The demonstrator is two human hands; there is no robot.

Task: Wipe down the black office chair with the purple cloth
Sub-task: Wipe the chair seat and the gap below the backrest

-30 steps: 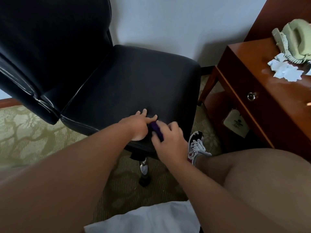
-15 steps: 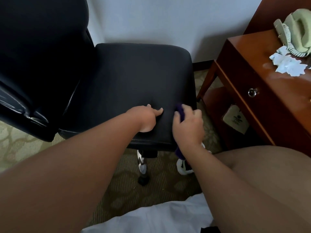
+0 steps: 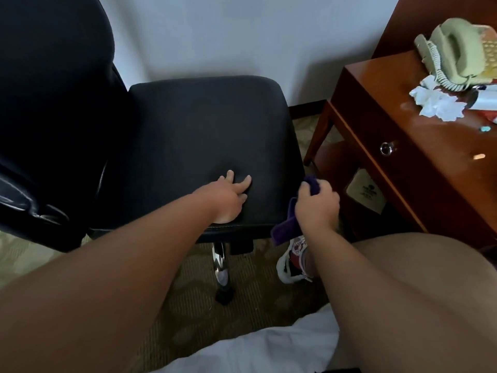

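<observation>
The black office chair (image 3: 204, 135) fills the left and centre, its backrest at the left and its seat facing right. My left hand (image 3: 228, 196) lies flat on the seat near the front edge, fingers spread, pressing into the cushion. My right hand (image 3: 317, 204) is closed around the purple cloth (image 3: 285, 230) at the seat's right front corner. One end of the cloth sticks out above my fingers, the rest hangs below my wrist beside the seat edge.
A wooden nightstand (image 3: 403, 146) stands close to the chair's right, carrying a green telephone (image 3: 454, 52) and crumpled white paper (image 3: 435, 103). My sneaker (image 3: 293, 259) rests on the patterned carpet by the chair's chrome post (image 3: 220, 262). White wall behind.
The chair has swivelled so its seat faces more to the right. My right hand with the cloth slid from the seat's front middle to its right corner, away from my left hand.
</observation>
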